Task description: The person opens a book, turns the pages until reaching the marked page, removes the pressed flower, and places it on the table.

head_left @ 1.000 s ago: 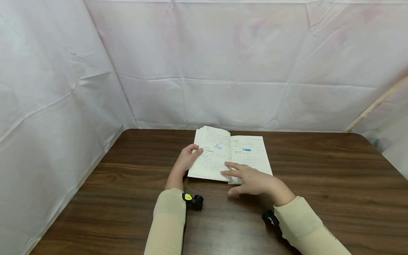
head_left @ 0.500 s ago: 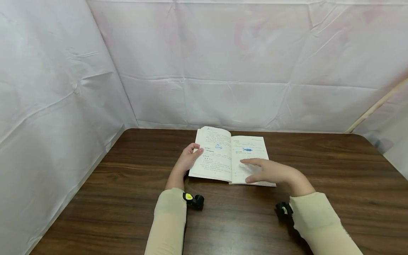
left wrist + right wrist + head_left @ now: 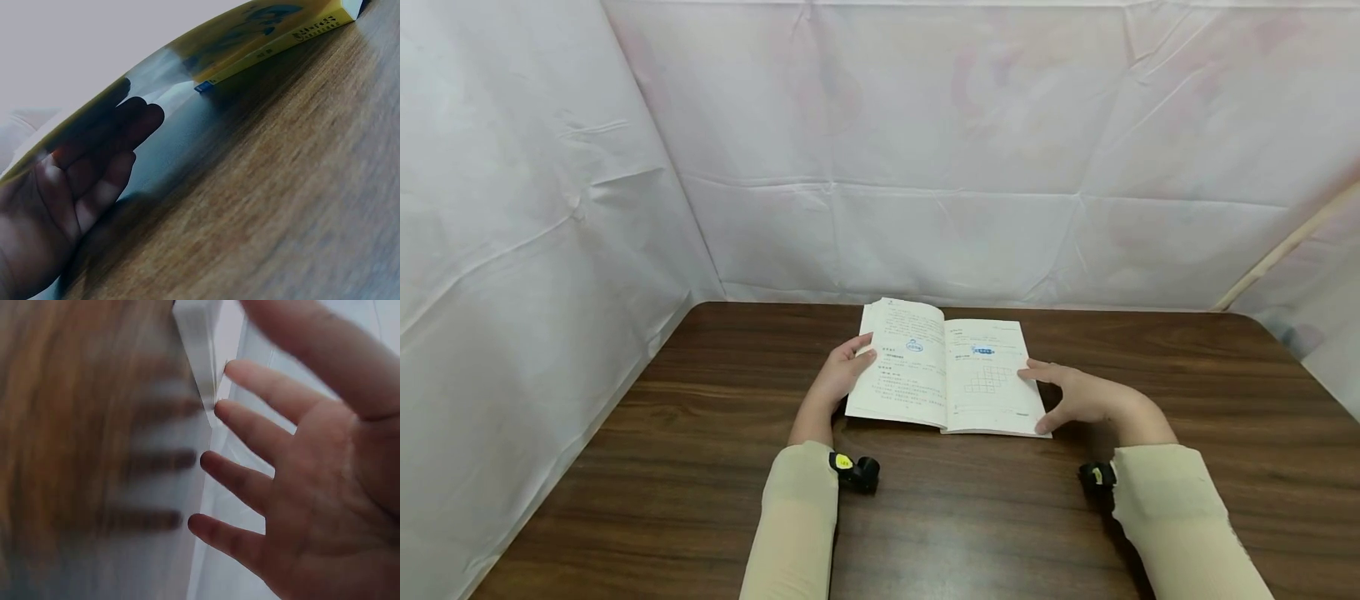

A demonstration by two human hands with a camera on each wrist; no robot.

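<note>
2 hands are seen at an open book [image 3: 947, 379] that lies near the middle of a dark wooden table [image 3: 700, 500], toward its far edge. The left hand [image 3: 842, 375] is placed at the book's left margin, its thumb laid on the printed page and its fingers tucked beneath; the left wrist view shows those fingers [image 3: 100, 169] lying fairly straight under the raised yellow cover [image 3: 275, 28], so the left half is held slightly off the tabletop. The right hand [image 3: 1078, 398] is set at the outer edge of the right-hand page, where a small grid is printed; its fingers [image 3: 250, 481] are spread and nearly straight, the fingertips touching the page edge, and nothing is gripped. The book is judged to be already opened and held flat, with both pages exposed; whether a page is about to be lifted cannot be told. A thicker stack of leaves is seen on the left than on the right, so most of the book is judged to be already leafed through. Bare wood is left on every side of the book: wide strips to left and right, a narrower band behind it before the white fabric backdrop [image 3: 925, 125], and a broad stretch in front where both sleeved forearms rest. The table's rounded far corners are well apart from the hands.
</note>
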